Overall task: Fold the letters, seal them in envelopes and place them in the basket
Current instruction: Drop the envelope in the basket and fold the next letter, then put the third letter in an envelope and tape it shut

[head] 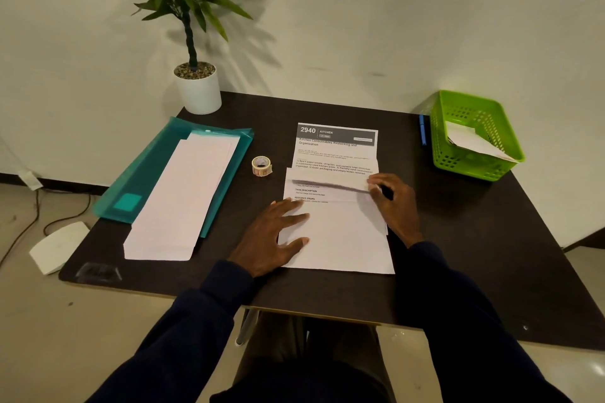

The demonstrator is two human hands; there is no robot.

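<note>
On the dark desk (465,239) the letter (343,239), judged light, limp and easily creased, is pressed flat at centre by the spread left grip (275,235) while its fold is pinched at 3 o'clock by the right grip (393,199), edges being the likeliest hold.

a dark table (474,239) carries a tape roll (261,166) near its middle. just right of the roll lies a partly folded printed letter (337,147). left of the roll lies a teal folder (147,180) topped with white envelopes (183,193), and behind-left stands a potted plant (198,88). far right of the roll are a blue pen (422,129) and a green basket (465,167).
</note>
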